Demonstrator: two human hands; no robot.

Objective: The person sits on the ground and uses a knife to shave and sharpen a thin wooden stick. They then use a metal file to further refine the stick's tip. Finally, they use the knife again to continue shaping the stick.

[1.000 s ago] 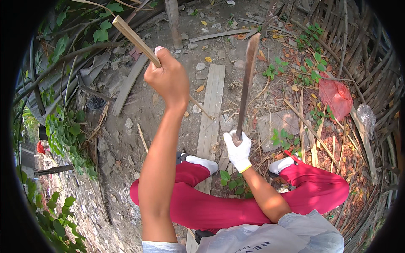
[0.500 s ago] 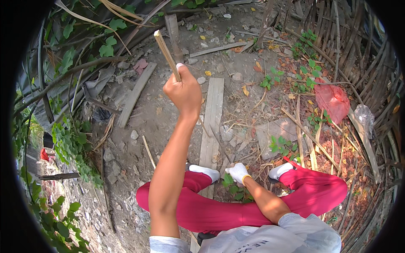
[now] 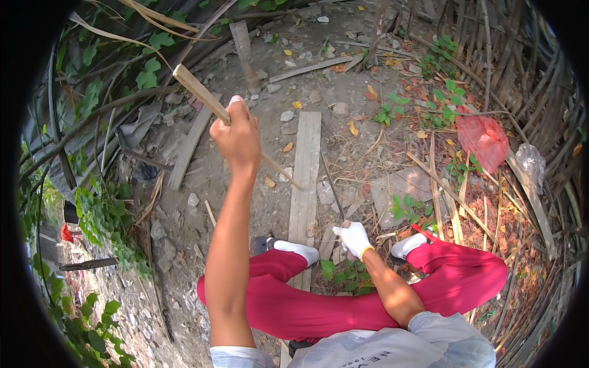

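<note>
Now the left hand (image 3: pixel 238 138): bare and raised, its fingers wrapped tightly around a wooden stick (image 3: pixel 199 92), thumb uppermost.

Wooden stick: clamped in that fist and tilted; the thicker end juts up and to the left above the hand, while the thinner length slants down to the right, its lower end in line with the plank (image 3: pixel 306 153). Whether it touches that wood cannot be told.

Right hand (image 3: pixel 354 239): in a white glove with a yellow cuff, low in front of the body, its fingers closed on the handle of a long-bladed knife (image 3: pixel 332 185).

Long-bladed knife: seen nearly edge-on as a thin dark line, pointing away and a little to the left; in this view the blade lies to the right of the stick's lower end, apart from it.

Legs: spread wide in crimson trousers (image 3: pixel 325 306), with a white sock (image 3: pixel 297 251) showing at the left foot, beside the plank.

Ground: bare earth with stones and dry leaves; a grey board (image 3: pixel 189 150) lies left of the plank, and a flat slab (image 3: pixel 402 193) lies to the right.

Right edge: a red plastic bag (image 3: pixel 483 140) near clear plastic (image 3: pixel 531 165), below stacked sticks (image 3: pixel 515 67).

Left edge: green vines (image 3: pixel 104 214).
</note>
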